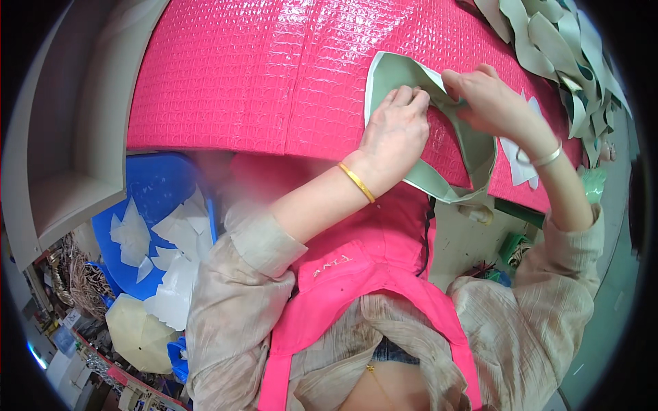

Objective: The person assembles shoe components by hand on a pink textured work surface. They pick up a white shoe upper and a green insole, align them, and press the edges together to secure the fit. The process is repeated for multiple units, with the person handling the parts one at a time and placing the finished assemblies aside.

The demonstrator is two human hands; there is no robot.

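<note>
A curved pale-green cut piece (473, 147) lies on the pink quilted table cover (274, 75), hanging a little over its near edge. My left hand (397, 127), with a gold bangle at the wrist, presses flat on the piece's upper part. My right hand (490, 103), wearing a silver bangle, pinches the piece's top edge just to the right of the left hand. Both hands touch the same piece.
A heap of several similar pale-green cut pieces (562, 48) sits at the table's far right. A white backing scrap (517, 161) lies under my right wrist. Below left, a blue bin (154, 181) holds white paper scraps. A grey shelf unit (68, 137) stands at left.
</note>
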